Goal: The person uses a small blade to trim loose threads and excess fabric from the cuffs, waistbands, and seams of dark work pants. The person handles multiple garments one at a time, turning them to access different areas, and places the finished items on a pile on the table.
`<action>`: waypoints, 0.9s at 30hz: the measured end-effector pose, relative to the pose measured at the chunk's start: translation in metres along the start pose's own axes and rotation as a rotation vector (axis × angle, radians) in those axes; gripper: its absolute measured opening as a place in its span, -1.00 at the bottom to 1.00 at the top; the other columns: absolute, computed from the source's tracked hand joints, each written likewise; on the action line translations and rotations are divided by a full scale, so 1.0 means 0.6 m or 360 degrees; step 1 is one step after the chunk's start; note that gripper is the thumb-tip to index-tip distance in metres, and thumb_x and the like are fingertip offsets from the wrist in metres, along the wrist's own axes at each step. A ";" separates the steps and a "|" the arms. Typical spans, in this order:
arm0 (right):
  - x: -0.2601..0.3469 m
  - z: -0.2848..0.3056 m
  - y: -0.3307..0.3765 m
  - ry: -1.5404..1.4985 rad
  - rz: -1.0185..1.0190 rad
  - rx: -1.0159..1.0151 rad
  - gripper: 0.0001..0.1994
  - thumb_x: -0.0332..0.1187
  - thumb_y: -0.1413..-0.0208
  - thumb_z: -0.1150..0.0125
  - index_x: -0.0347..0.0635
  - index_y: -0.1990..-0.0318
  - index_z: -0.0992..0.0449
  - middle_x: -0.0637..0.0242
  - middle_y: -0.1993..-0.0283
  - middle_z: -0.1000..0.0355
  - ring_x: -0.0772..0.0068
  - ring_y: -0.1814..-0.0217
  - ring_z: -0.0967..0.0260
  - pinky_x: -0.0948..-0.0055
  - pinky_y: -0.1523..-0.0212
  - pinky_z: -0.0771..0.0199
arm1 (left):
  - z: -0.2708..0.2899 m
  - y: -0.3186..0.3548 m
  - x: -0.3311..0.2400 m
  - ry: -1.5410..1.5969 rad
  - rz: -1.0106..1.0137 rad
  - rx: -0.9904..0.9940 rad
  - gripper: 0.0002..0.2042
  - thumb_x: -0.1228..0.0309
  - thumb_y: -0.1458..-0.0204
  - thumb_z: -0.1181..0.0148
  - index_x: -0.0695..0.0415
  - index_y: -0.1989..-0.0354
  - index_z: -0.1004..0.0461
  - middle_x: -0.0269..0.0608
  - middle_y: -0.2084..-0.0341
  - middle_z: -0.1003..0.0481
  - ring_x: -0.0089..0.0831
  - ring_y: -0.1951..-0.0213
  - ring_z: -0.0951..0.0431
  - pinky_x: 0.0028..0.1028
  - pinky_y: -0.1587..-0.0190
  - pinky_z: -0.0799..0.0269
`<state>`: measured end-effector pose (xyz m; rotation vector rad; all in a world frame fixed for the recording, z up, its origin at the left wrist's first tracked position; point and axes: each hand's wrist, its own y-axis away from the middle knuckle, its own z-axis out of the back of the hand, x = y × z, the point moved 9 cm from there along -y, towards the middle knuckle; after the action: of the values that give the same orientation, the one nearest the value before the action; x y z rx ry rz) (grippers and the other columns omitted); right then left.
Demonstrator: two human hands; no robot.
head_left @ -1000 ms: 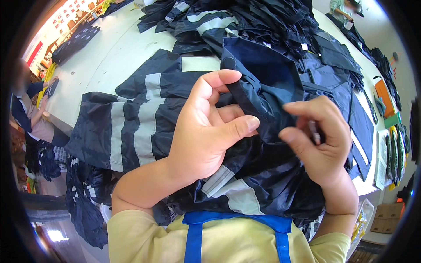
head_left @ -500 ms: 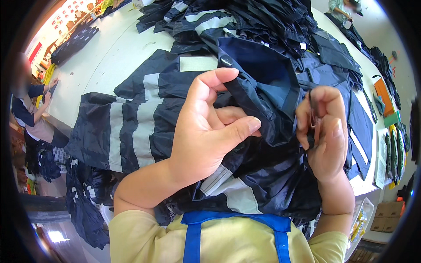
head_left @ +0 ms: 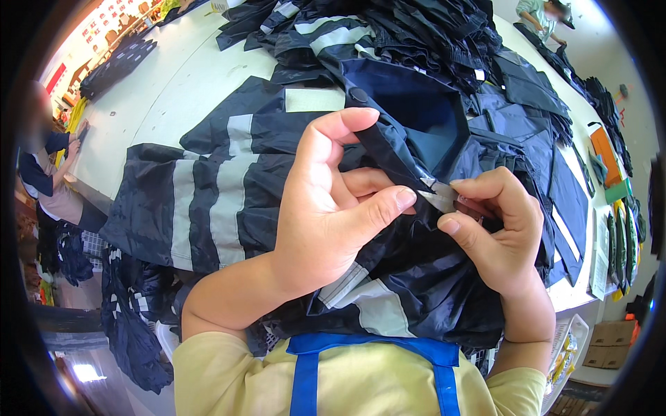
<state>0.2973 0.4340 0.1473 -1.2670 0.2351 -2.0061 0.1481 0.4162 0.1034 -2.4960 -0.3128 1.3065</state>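
My left hand (head_left: 322, 215) is closed on the hemmed edge of a dark navy garment (head_left: 433, 114), thumb and fingers pinching it while the opening gapes upward. A round dark snap button (head_left: 358, 96) sits on that edge, just above my index fingertip. In my right hand (head_left: 506, 232) is a small pair of thread snips (head_left: 438, 200). The parted blades point left, at the garment's edge close to my left thumb tip. Pale grey reflective bands (head_left: 230, 211) cross the part of the garment spread on the table to the left.
Dark garments lie heaped (head_left: 430, 35) at the table's far side, with folded ones (head_left: 534, 90) at the right. The white table (head_left: 187, 90) curves away left, where a person (head_left: 52, 166) stands. Another person (head_left: 544, 17) is at the far right. A white basket (head_left: 569, 353) stands lower right.
My right hand has swung the snips leftward, bringing the blades out to the garment's edge. My left hand keeps its pinch almost in place.
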 end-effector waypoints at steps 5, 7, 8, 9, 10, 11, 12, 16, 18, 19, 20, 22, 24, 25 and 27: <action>0.001 0.001 0.000 -0.0004 -0.0008 0.0019 -0.75 -0.50 0.15 -0.41 -0.36 0.33 -0.45 0.28 0.45 -0.45 0.64 0.41 -0.44 0.68 0.36 -0.43 | -0.001 0.000 -0.001 -0.0007 -0.0049 0.0021 -0.45 0.74 0.04 -0.15 0.20 -0.11 -0.05 -0.13 0.09 -0.30 -0.41 0.17 -0.52 -0.44 0.09 -0.49; -0.006 0.001 0.001 -0.0053 -0.0060 0.0031 -0.75 -0.51 0.15 -0.41 -0.36 0.33 -0.45 0.28 0.45 -0.44 0.64 0.42 -0.44 0.68 0.36 -0.43 | -0.001 0.001 0.002 0.0003 -0.0045 0.0029 -0.48 0.74 0.04 -0.15 0.21 -0.09 -0.09 -0.14 0.09 -0.30 -0.43 0.17 -0.51 -0.44 0.09 -0.49; -0.010 0.005 0.003 -0.0083 -0.0068 -0.0041 -0.74 -0.50 0.16 -0.41 -0.36 0.33 -0.45 0.28 0.47 -0.44 0.65 0.44 -0.43 0.69 0.39 -0.42 | -0.001 0.001 0.005 0.0002 -0.0016 0.0044 -0.51 0.74 0.03 -0.15 0.22 -0.07 -0.12 -0.14 0.09 -0.31 -0.44 0.17 -0.51 -0.44 0.08 -0.49; -0.015 0.009 0.007 -0.0113 -0.0076 -0.0113 -0.74 -0.50 0.17 -0.42 -0.35 0.33 -0.45 0.29 0.48 -0.44 0.66 0.46 -0.42 0.70 0.41 -0.41 | -0.001 0.001 0.008 0.0002 0.0012 0.0059 -0.53 0.73 0.03 -0.15 0.23 -0.05 -0.15 -0.14 0.09 -0.31 -0.45 0.16 -0.51 -0.44 0.08 -0.49; -0.017 0.014 0.011 -0.0142 -0.0083 -0.0186 -0.73 -0.50 0.17 -0.43 -0.35 0.33 -0.45 0.29 0.49 -0.43 0.66 0.48 -0.41 0.70 0.43 -0.40 | 0.000 0.000 0.006 -0.0061 -0.0027 0.0062 -0.67 0.73 0.03 -0.16 0.28 0.07 -0.28 -0.21 0.16 -0.33 -0.48 0.16 -0.51 -0.47 0.07 -0.50; -0.009 0.012 0.010 -0.0026 -0.0017 -0.0157 -0.72 -0.49 0.18 -0.44 -0.35 0.33 -0.45 0.30 0.50 -0.43 0.67 0.50 -0.39 0.70 0.46 -0.38 | 0.004 0.000 0.004 -0.0129 -0.0065 0.0060 -0.70 0.73 0.03 -0.16 0.29 0.11 -0.31 -0.23 0.18 -0.32 -0.48 0.17 -0.51 -0.48 0.07 -0.50; 0.002 0.012 0.010 0.0089 0.0049 -0.0129 -0.71 -0.48 0.19 -0.45 -0.34 0.33 -0.45 0.32 0.52 -0.42 0.68 0.52 -0.38 0.71 0.49 -0.36 | 0.008 0.000 0.001 -0.0198 -0.0101 0.0058 -0.74 0.73 0.03 -0.16 0.30 0.15 -0.34 -0.25 0.20 -0.32 -0.48 0.17 -0.51 -0.49 0.08 -0.50; 0.025 0.007 0.010 0.0349 0.0279 -0.0152 -0.69 -0.46 0.26 -0.48 -0.32 0.35 -0.47 0.33 0.55 -0.41 0.64 0.61 -0.31 0.67 0.60 -0.30 | 0.011 0.001 -0.012 -0.0362 -0.0216 0.0024 -0.88 0.72 0.05 -0.19 0.33 0.33 -0.43 -0.27 0.25 -0.29 -0.52 0.22 -0.51 -0.54 0.10 -0.51; 0.031 0.006 0.010 0.0416 0.0308 -0.0174 -0.70 -0.46 0.28 -0.48 -0.32 0.37 -0.48 0.32 0.55 -0.41 0.60 0.62 -0.31 0.65 0.61 -0.29 | 0.011 0.002 -0.015 -0.0451 -0.0286 0.0044 -0.89 0.72 0.06 -0.20 0.33 0.35 -0.44 -0.25 0.22 -0.28 -0.53 0.24 -0.50 -0.55 0.11 -0.51; 0.032 0.005 0.010 0.0425 0.0305 -0.0186 -0.70 -0.46 0.29 -0.49 -0.31 0.37 -0.48 0.31 0.55 -0.41 0.58 0.63 -0.31 0.64 0.61 -0.29 | 0.010 0.003 -0.016 -0.0495 -0.0328 0.0055 -0.89 0.72 0.06 -0.21 0.33 0.36 -0.45 -0.24 0.20 -0.27 -0.54 0.24 -0.50 -0.56 0.12 -0.51; 0.033 0.006 0.011 0.0440 0.0299 -0.0200 -0.70 -0.46 0.30 -0.49 -0.31 0.38 -0.48 0.30 0.54 -0.42 0.56 0.63 -0.31 0.63 0.62 -0.28 | 0.007 0.004 -0.018 -0.0535 -0.0369 0.0071 -0.90 0.71 0.07 -0.21 0.33 0.37 -0.46 -0.23 0.19 -0.26 -0.54 0.25 -0.49 -0.57 0.12 -0.50; 0.039 0.006 0.013 0.0485 0.0369 -0.0205 -0.69 -0.45 0.31 -0.49 -0.31 0.38 -0.48 0.29 0.54 -0.42 0.51 0.63 -0.31 0.60 0.62 -0.29 | -0.002 0.006 -0.019 -0.0574 -0.0356 0.0114 -0.89 0.71 0.07 -0.22 0.33 0.37 -0.46 -0.21 0.14 -0.23 -0.55 0.24 -0.49 -0.57 0.13 -0.50; 0.041 0.003 0.013 0.0510 0.0423 -0.0213 -0.68 -0.45 0.32 -0.50 -0.30 0.39 -0.48 0.28 0.53 -0.42 0.47 0.62 -0.32 0.58 0.62 -0.30 | -0.006 0.009 -0.020 -0.0612 -0.0344 0.0135 -0.89 0.71 0.07 -0.22 0.33 0.37 -0.46 -0.19 0.11 -0.20 -0.55 0.24 -0.48 -0.58 0.13 -0.50; 0.042 0.003 0.014 0.0519 0.0436 -0.0224 -0.68 -0.45 0.33 -0.50 -0.30 0.39 -0.47 0.28 0.53 -0.43 0.46 0.62 -0.32 0.57 0.62 -0.30 | -0.007 0.009 -0.020 -0.0624 -0.0336 0.0143 -0.90 0.71 0.07 -0.22 0.33 0.37 -0.47 -0.18 0.10 -0.19 -0.55 0.24 -0.48 -0.58 0.13 -0.50; 0.042 0.004 0.014 0.0531 0.0443 -0.0239 -0.68 -0.45 0.34 -0.50 -0.29 0.40 -0.47 0.27 0.53 -0.43 0.44 0.62 -0.32 0.56 0.61 -0.30 | -0.007 0.011 -0.019 -0.0652 -0.0328 0.0146 -0.90 0.71 0.07 -0.22 0.34 0.37 -0.46 -0.18 0.09 -0.18 -0.54 0.23 -0.48 -0.57 0.13 -0.50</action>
<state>0.2972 0.4118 0.1621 -0.9200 0.6946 -1.9713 0.1454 0.4059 0.1119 -2.0434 -0.5700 1.6915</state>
